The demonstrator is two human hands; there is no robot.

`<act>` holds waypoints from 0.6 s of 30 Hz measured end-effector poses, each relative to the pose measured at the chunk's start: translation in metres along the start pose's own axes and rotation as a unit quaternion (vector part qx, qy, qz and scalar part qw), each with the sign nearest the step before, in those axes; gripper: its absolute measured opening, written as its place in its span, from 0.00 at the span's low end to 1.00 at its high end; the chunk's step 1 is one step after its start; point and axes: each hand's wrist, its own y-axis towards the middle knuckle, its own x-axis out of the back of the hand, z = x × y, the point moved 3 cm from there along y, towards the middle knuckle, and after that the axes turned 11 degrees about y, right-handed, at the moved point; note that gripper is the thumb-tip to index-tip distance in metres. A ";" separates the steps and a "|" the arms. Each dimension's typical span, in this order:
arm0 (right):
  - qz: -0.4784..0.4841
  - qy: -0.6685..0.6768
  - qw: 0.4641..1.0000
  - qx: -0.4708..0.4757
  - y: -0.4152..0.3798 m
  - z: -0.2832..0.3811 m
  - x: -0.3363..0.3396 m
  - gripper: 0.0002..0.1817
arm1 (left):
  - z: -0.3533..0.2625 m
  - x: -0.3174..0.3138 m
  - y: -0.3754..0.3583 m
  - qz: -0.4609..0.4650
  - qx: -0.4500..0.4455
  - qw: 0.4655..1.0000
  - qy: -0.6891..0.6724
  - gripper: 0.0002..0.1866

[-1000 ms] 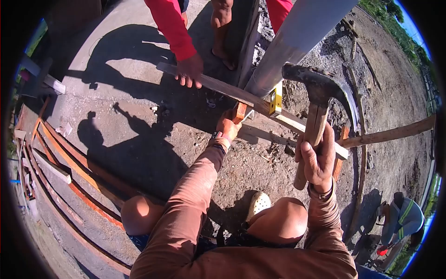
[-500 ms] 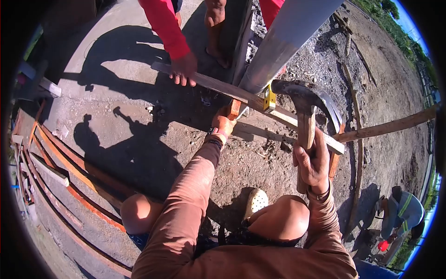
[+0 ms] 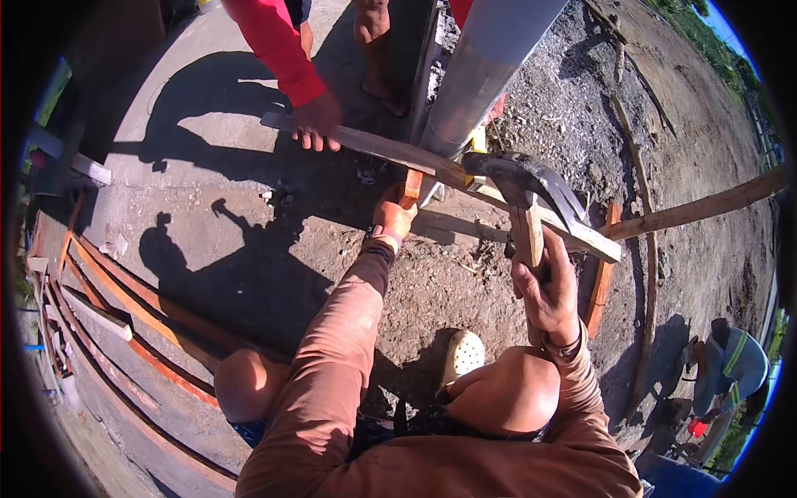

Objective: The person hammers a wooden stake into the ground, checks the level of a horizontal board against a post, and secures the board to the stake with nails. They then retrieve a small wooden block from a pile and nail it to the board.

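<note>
My right hand (image 3: 550, 290) is wrapped round the wooden handle of a hammer (image 3: 526, 224). The dark hammer head is raised over a long wooden board (image 3: 382, 148), in front of a grey pipe. My left hand (image 3: 394, 217) is closed on a short reddish wood block (image 3: 411, 189), which meets the near edge of the board. A yellow level (image 3: 478, 141) stands at the foot of the pipe (image 3: 486, 75), partly hidden by the hammer head. Another person's hand (image 3: 316, 123) in a red sleeve rests on the left part of the board.
Long reddish boards (image 3: 154, 307) lie on the ground at the left. An upright reddish stake (image 3: 603, 270) and a pole (image 3: 706, 209) are at the right. A person (image 3: 730, 369) in grey is at the lower right. Gravel lies behind the pipe.
My right hand and the hammer have shifted slightly left in view, and the hammer head now covers part of the level. My left hand keeps its hold on the block.
</note>
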 end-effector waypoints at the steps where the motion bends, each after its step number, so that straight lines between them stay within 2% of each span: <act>1: 0.000 -0.003 1.000 0.006 0.000 -0.001 0.001 0.28 | -0.013 0.009 -0.006 -0.032 0.010 0.995 0.093 0.22; 3: -0.004 -0.013 1.000 0.002 -0.001 0.002 0.002 0.27 | 0.004 0.000 0.002 -0.025 -0.025 0.997 -0.070 0.21; 4: -0.006 0.001 1.000 -0.007 -0.001 0.002 0.001 0.27 | -0.025 0.017 -0.010 -0.014 0.000 0.999 0.041 0.21; 7: -0.010 -0.005 1.000 -0.014 -0.001 0.003 0.003 0.26 | 0.030 -0.014 0.015 -0.016 -0.025 0.997 0.066 0.20; 8: -0.006 -0.026 1.000 -0.012 0.000 0.004 0.004 0.26 | 0.051 -0.027 0.026 0.010 -0.003 0.992 -0.122 0.20; 11: 0.000 -0.035 0.999 -0.025 0.002 0.004 0.002 0.26 | 0.022 -0.015 0.012 -0.054 -0.040 0.981 -0.182 0.19; 13: 0.014 -0.045 0.999 -0.006 0.006 0.005 0.000 0.26 | -0.024 0.012 -0.010 -0.082 -0.077 0.993 0.024 0.19; 14: 0.021 -0.024 0.999 -0.012 0.008 0.006 0.000 0.26 | 0.005 -0.001 0.006 -0.044 -0.021 0.991 -0.125 0.19; 15: 0.030 -0.003 0.999 -0.020 0.011 0.006 0.000 0.26 | 0.034 -0.014 0.022 -0.024 0.043 0.961 -0.271 0.19; 16: 0.017 -0.015 1.000 0.005 0.013 0.005 0.003 0.26 | 0.035 -0.013 0.021 0.030 0.002 0.986 -0.161 0.19; 17: 0.018 0.029 0.999 0.002 0.016 0.014 0.005 0.28 | 0.013 -0.002 0.008 0.008 -0.020 0.996 -0.084 0.19; 18: -0.011 0.071 0.996 0.044 0.021 0.025 0.004 0.28 | -0.011 0.009 -0.006 -0.019 -0.038 0.999 -0.002 0.19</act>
